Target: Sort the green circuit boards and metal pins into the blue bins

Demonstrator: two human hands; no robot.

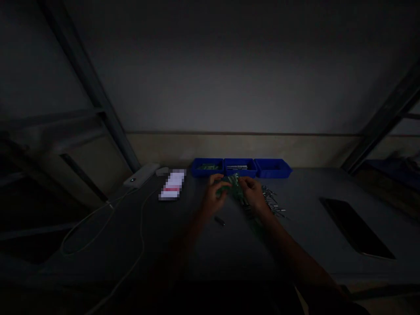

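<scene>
In the dim light, a crinkled, shiny green plastic packet [235, 186] is held up between my hands above the table. My right hand [252, 192] pinches it from the right side. Curled around its left edge are the fingers of my left hand [215, 194]. Thin metal pieces [274, 203] lie in a loose pile beside and partly behind my right hand. One short dark metal cylinder [219, 221] rests on the table below my left hand. Whatever is inside the packet is too dark to make out.
Three blue bins stand behind my hands: the left bin [208, 174] has green pieces, the middle bin [240, 173] silver rods, then the right bin [274, 174]. A lit phone [173, 184], white power bank [141, 175] and cable [142, 227] lie left; a dark tablet [357, 227] right.
</scene>
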